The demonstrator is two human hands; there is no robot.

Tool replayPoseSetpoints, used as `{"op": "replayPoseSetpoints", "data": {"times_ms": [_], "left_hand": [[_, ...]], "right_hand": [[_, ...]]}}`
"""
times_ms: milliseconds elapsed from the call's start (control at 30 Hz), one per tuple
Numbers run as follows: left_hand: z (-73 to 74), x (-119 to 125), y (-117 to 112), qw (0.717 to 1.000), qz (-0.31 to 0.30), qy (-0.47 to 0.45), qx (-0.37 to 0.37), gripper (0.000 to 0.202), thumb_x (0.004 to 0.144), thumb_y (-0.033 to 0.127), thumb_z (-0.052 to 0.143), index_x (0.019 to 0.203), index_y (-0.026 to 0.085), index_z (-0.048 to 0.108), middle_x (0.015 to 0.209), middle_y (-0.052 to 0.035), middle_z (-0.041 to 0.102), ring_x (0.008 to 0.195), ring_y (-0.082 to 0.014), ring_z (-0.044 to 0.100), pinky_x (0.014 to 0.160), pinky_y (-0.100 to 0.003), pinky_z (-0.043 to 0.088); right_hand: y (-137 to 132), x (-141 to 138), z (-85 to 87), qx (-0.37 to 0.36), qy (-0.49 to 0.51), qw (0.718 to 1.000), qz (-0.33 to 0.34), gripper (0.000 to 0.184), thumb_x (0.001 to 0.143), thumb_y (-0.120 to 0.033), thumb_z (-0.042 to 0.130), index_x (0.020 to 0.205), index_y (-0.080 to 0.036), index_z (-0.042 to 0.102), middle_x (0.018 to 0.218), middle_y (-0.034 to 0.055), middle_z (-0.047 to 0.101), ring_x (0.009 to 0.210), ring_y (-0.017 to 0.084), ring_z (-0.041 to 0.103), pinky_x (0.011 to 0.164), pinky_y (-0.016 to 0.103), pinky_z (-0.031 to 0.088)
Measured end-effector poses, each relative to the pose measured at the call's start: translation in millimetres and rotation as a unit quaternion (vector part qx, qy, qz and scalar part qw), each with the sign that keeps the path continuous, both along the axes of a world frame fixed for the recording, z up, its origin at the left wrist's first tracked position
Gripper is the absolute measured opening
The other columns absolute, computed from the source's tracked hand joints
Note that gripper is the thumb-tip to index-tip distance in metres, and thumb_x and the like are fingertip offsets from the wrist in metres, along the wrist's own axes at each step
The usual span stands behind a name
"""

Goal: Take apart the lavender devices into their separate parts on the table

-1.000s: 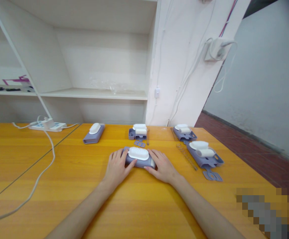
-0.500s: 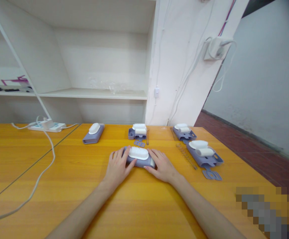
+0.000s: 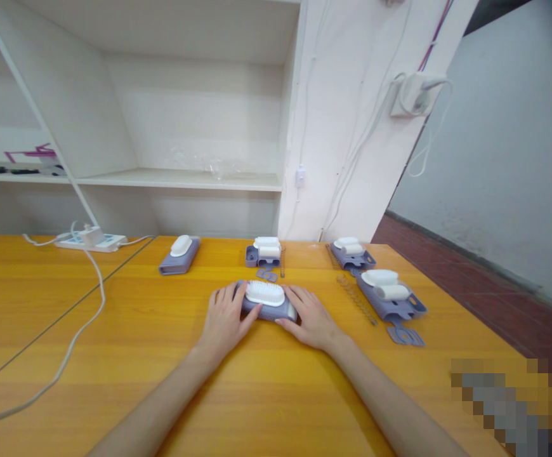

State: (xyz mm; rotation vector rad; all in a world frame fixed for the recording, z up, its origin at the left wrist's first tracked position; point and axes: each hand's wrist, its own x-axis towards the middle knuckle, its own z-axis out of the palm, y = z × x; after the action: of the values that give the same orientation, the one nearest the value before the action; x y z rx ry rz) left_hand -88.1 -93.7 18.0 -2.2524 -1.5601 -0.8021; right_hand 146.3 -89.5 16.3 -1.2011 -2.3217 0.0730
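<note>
A grey-purple plastic case lies on the wooden table in front of me. On its top rests a white brush, its bristles facing up. My left hand grips the left end of the case, the thumb along its near side. At the right end, my right hand holds it the same way, fingers behind and thumb in front. Part of each end is hidden under my fingers. Just behind the case lie flat grey-purple rings and a thin metal spring.
Unassembled sets of white and purple parts stand at the back, back right and right, with a long spring and flat rings. A similar case sits back left. A power strip trails a white cable.
</note>
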Motion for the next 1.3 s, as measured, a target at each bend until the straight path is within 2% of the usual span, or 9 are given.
{"op": "replayPoseSetpoints", "data": {"times_ms": [167,300,533,700,800,867,967,1100,1300], "left_hand": [[-3.0,0,0,1.000,0.011,0.004,0.004,0.049,0.087,0.050,0.042,0.119,0.015,0.051,0.115,-0.0158,0.056,0.103,-0.0275,0.053,0.090,-0.043,0.038],[-0.1,1,-3,1.000,0.012,0.004,0.005,0.052,0.086,0.050,0.042,0.124,0.013,0.048,0.118,-0.0165,0.055,0.105,-0.0284,0.052,0.092,-0.044,0.037],[4.8,5,-8,0.997,-0.049,0.052,0.026,0.062,0.084,0.054,0.044,0.130,0.013,0.044,0.130,-0.0196,0.049,0.120,-0.0333,0.043,0.103,-0.052,0.027],[6.5,4,-11,0.993,-0.090,0.070,0.040,0.073,0.079,0.064,0.045,0.131,0.013,0.044,0.133,-0.0204,0.046,0.125,-0.0351,0.039,0.104,-0.054,0.025],[7.3,2,-10,0.992,-0.100,0.067,0.023,0.078,0.075,0.069,0.044,0.131,0.014,0.044,0.126,-0.0196,0.051,0.117,-0.0336,0.046,0.099,-0.050,0.032],[6.5,1,-9,0.993,-0.094,0.064,0.000,0.081,0.074,0.072,0.043,0.128,0.013,0.046,0.113,-0.0182,0.056,0.104,-0.0309,0.052,0.091,-0.046,0.038],[4.4,0,-6,0.993,-0.090,0.076,-0.011,0.081,0.072,0.075,0.041,0.123,0.013,0.050,0.098,-0.0142,0.057,0.090,-0.0275,0.053,0.083,-0.041,0.041],[5.0,1,-6,0.992,-0.079,0.097,-0.005,0.080,0.072,0.077,0.039,0.118,0.013,0.052,0.092,-0.0128,0.055,0.086,-0.0271,0.052,0.080,-0.040,0.040],[13.8,3,-8,0.993,-0.088,0.075,-0.013,0.076,0.071,0.077,0.040,0.110,0.013,0.055,0.088,-0.0120,0.054,0.085,-0.0266,0.051,0.079,-0.040,0.040]], "right_hand": [[1,0,-3.1,-0.012,0.031,0.999,0.006,0.070,0.080,-0.048,0.059,0.138,-0.017,0.035,0.134,0.0131,0.044,0.121,0.026,0.042,0.103,0.044,0.036],[1,1,-4.0,-0.026,0.042,0.999,0.012,0.070,0.080,-0.046,0.059,0.138,-0.017,0.034,0.135,0.0126,0.042,0.123,0.025,0.041,0.106,0.041,0.034],[-4,-1,-3.1,-0.032,0.051,0.997,0.041,0.070,0.080,-0.047,0.059,0.138,-0.018,0.034,0.135,0.0130,0.042,0.124,0.025,0.040,0.105,0.043,0.034],[-14,-8,7.5,-0.034,0.041,0.996,0.075,0.068,0.078,-0.047,0.061,0.136,-0.018,0.037,0.130,0.0131,0.047,0.118,0.026,0.045,0.101,0.042,0.038],[-19,-12,13.4,-0.031,0.024,0.995,0.087,0.066,0.078,-0.047,0.060,0.134,-0.018,0.039,0.125,0.0129,0.049,0.113,0.025,0.047,0.098,0.041,0.040],[-20,-14,14.8,-0.023,0.018,0.997,0.074,0.066,0.077,-0.048,0.061,0.133,-0.019,0.040,0.120,0.0125,0.051,0.108,0.025,0.049,0.095,0.040,0.041],[-19,-18,13.8,-0.016,0.009,0.999,0.041,0.069,0.072,-0.050,0.065,0.130,-0.019,0.043,0.108,0.0110,0.053,0.100,0.025,0.051,0.089,0.041,0.043],[-16,-19,12.5,-0.036,0.018,0.999,0.031,0.069,0.066,-0.049,0.069,0.124,-0.019,0.048,0.102,0.0082,0.052,0.094,0.023,0.051,0.085,0.037,0.045],[-11,-14,19.9,-0.094,0.051,0.993,0.051,0.070,0.059,-0.046,0.076,0.118,-0.019,0.052,0.107,0.0069,0.056,0.099,0.023,0.053,0.089,0.037,0.043]]}}
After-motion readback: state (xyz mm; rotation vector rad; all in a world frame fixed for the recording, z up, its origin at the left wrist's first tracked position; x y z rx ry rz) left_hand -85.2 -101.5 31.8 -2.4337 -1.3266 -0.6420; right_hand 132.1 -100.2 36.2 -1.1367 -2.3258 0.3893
